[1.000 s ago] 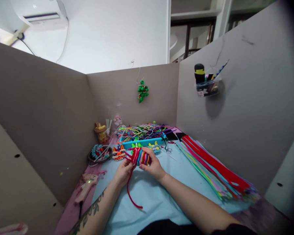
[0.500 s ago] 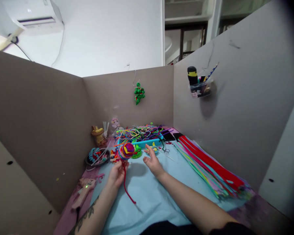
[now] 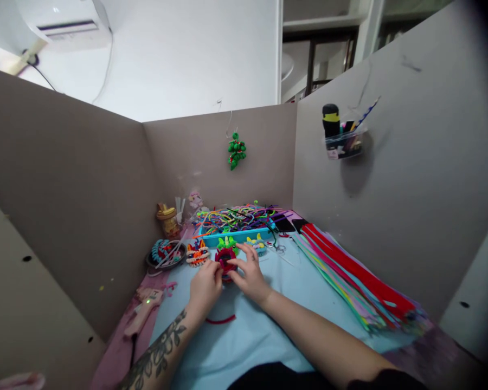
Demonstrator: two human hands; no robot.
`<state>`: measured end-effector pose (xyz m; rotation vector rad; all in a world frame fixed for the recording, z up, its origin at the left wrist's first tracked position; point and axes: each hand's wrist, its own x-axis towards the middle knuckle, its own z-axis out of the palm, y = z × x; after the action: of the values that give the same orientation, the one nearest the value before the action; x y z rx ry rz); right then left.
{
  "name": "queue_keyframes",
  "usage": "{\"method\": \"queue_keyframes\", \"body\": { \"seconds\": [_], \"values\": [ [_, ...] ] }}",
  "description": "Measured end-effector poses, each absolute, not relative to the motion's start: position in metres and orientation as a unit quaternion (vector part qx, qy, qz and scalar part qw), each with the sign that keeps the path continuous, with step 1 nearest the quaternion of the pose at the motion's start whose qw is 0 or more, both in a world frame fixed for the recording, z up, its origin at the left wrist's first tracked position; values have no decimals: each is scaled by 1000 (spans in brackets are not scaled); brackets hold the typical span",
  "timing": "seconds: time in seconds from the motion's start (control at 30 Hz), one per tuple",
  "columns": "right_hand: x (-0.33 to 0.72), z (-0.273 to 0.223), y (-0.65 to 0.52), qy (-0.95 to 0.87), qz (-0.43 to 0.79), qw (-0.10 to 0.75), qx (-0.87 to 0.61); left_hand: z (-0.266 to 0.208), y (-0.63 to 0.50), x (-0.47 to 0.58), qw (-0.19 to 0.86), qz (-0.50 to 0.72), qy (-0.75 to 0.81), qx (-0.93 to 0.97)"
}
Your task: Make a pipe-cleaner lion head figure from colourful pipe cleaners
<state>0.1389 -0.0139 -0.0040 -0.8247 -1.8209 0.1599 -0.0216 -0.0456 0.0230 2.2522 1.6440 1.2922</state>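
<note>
A dark red, hollow coiled pipe-cleaner piece (image 3: 226,253) is held between my hands, its opening turned toward me. My left hand (image 3: 205,284) pinches its left rim. My right hand (image 3: 251,277) has the thumb at its right edge and the other fingers reaching over the top. Below my left hand a red pipe-cleaner length (image 3: 220,320) shows; whether it joins the piece is hidden. Just behind lie a green pipe-cleaner figure (image 3: 228,242), partly covered, an orange and white one (image 3: 197,253) and a yellow and blue one (image 3: 256,245).
A blue tray (image 3: 219,238) heaped with coloured pipe cleaners stands at the back. Bundled long pipe cleaners (image 3: 350,276) lie along the right. On the left are a dark bowl (image 3: 166,262), a jar (image 3: 168,221) and a pink glue gun (image 3: 145,313). Scissors (image 3: 280,249) lie behind my right hand.
The coiled piece has been tipped so its dark red opening faces me, where its striped end showed before. My right hand has come in from the right and now touches it.
</note>
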Motion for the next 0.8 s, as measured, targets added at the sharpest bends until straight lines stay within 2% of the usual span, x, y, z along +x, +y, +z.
{"method": "queue_keyframes", "body": {
  "seconds": [0.13,0.37,0.6,0.8],
  "values": [
    [132,-9,-11,-755,128,525,-371,18,-49,-17,37,375,537,754],
    [135,-7,-9,-747,183,525,-365,24,-44,-23,142,387,523,746],
    [141,-2,-11,-813,187,464,-297,30,-41,-30,82,351,502,786],
    [141,-3,-10,-746,173,535,-357,29,-48,-26,7,441,455,774]
  ]
}}
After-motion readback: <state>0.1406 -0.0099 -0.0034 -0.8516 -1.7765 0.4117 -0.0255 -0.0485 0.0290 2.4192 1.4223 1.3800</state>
